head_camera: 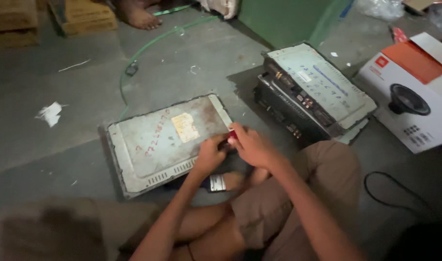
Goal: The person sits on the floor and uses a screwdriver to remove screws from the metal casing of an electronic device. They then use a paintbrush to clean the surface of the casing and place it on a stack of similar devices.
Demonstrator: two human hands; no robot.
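Grey metal cover panel is lying flat on the concrete floor; at its right edge the left hand and right hand are both pinching a small red-handled tool, beside stacked amplifiers.

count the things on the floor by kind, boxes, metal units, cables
Metal units: 3, one flat grey unit by the hands, two stacked
Cardboard boxes: 3, a white and orange one, two brown
Cables: 2, green, black
Paper scraps: 1
Total: 9
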